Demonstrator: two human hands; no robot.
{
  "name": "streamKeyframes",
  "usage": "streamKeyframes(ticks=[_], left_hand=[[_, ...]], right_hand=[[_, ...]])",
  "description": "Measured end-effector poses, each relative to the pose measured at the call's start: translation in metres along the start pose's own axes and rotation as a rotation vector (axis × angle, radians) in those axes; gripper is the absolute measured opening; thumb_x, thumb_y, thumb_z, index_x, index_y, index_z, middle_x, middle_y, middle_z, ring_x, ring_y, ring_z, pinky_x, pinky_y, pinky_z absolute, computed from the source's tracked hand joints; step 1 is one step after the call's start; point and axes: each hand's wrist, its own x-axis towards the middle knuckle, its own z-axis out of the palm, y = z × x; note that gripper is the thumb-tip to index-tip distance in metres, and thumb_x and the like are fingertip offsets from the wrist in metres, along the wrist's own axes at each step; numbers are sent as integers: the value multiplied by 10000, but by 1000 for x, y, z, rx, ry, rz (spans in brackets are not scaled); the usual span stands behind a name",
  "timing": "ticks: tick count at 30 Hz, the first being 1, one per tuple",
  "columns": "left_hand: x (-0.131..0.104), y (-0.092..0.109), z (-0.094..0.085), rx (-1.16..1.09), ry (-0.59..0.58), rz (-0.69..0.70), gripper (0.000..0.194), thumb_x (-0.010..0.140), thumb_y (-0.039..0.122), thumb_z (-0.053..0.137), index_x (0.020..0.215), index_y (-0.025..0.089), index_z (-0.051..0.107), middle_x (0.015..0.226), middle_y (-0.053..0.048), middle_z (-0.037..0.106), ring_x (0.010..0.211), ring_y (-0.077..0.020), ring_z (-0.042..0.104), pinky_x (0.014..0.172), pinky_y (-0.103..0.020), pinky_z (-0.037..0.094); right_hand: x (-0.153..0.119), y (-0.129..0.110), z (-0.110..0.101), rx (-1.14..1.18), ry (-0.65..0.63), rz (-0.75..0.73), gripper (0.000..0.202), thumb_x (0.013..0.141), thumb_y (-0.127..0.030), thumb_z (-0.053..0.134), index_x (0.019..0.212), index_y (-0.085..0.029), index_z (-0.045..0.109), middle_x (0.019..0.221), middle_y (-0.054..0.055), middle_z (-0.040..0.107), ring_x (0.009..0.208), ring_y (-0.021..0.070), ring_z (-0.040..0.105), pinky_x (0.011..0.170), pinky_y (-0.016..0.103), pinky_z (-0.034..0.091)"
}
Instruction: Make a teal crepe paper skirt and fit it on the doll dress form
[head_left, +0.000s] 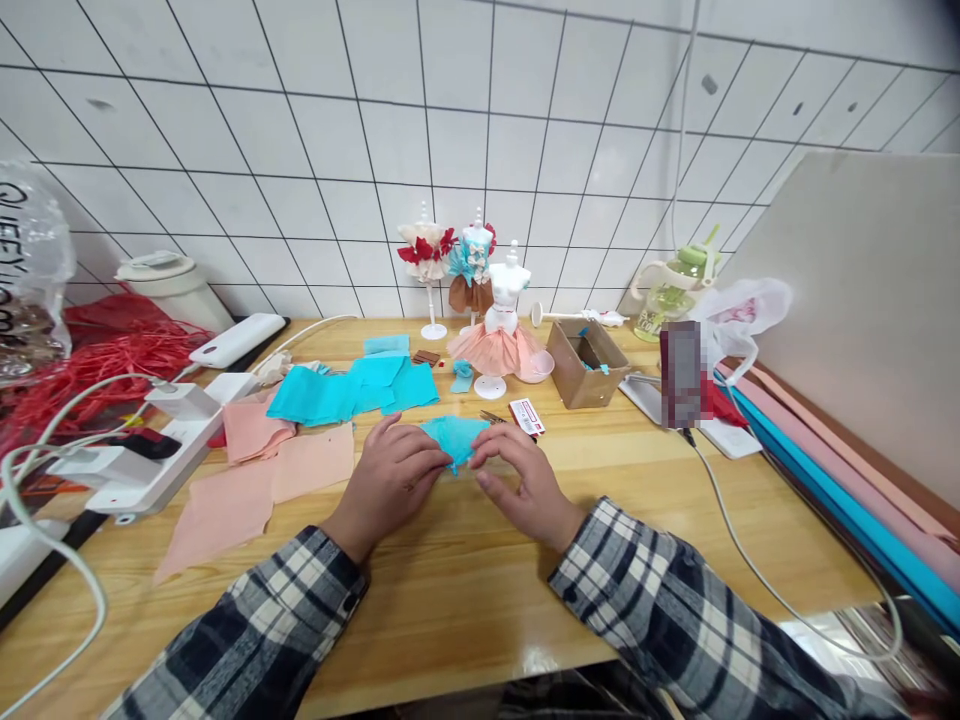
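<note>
A small fan-shaped piece of turquoise crepe paper (454,436) is held up between my two hands, its gathered point facing me. My left hand (391,478) is closed on the paper's left edge, with the thumb mostly hidden. At the right edge, my right hand (525,482) has curled fingers touching the paper and the thumb tip close beneath. Just behind lie scissors (492,417), partly hidden, and a red-and-white card (526,417). A white mini dress form (510,290) with a peach pleated skirt (491,350) stands beyond.
Turquoise sheets (322,396) and peach sheets (225,505) lie to the left, near a power strip (176,455) with cables. A cardboard box (589,385), pink bowl (537,367) and pixelated phone (681,375) are right. Two dressed forms (433,300) stand by the wall; paper rolls (847,470) line the right edge.
</note>
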Motion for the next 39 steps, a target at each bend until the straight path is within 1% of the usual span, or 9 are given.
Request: streamKeyframes(ticks=[3,6,9,13,24,29,32,35,39], left_hand=[[0,2,-3,83,33,60,157,847,156,602,887,270,703,846,13,734,886,-188,633,1072,-502,293],[-1,6,-4,129,41,119,143,835,153,624,871,273,694,820,34,734,861,-182,629,1090,-511,277],[-1,8,-3,158,52,155,135,826,152,639,857,272,689,801,45,733,821,-176,620,1086,-511,289],[-1,9,-3,181,53,167,164,829,149,632,883,288,699,804,47,730,821,-174,611,1086,-512,293],[-2,12,-2,163,44,170,170,842,151,614,882,289,705,802,42,726,835,-169,610,1096,-512,285],[-1,14,-2,119,57,159,225,840,150,622,981,305,701,795,43,730,813,-164,607,1092,-505,296],[-1,15,-1,92,60,162,214,830,137,626,942,301,706,800,48,730,822,-161,609,1099,-505,284],[-2,14,-1,70,38,131,162,830,147,622,859,284,705,772,40,716,827,-163,610,1101,-506,280],[-1,15,-3,48,-20,115,155,837,158,582,831,265,695,741,16,690,818,-169,600,1089,-495,302]], right_hand=[[0,1,1,187,-156,197,216,905,-330,519,768,-181,593,768,34,605,748,160,557,726,304,451],[-1,6,6,319,-258,361,197,871,-352,554,794,-174,590,744,11,570,689,136,496,648,267,400],[-1,9,7,409,-243,477,207,813,-376,621,820,-175,574,723,-14,521,635,113,428,589,244,343],[2,11,5,392,-191,562,235,763,-387,660,780,-168,577,675,-26,482,608,106,388,566,242,306],[2,15,7,325,-219,590,238,760,-400,614,782,-163,607,650,-23,483,592,107,372,552,245,284],[0,16,7,302,-232,579,241,775,-400,605,776,-158,604,621,-34,464,562,96,348,530,239,264],[-1,16,8,267,-241,559,213,784,-370,611,783,-157,620,611,-35,476,552,94,353,518,234,266],[-1,15,7,192,-221,521,156,784,-321,635,794,-165,645,601,-38,478,541,93,359,507,233,275],[-1,11,5,35,-181,357,95,792,-267,663,797,-176,687,646,-20,528,559,99,408,526,240,319]])
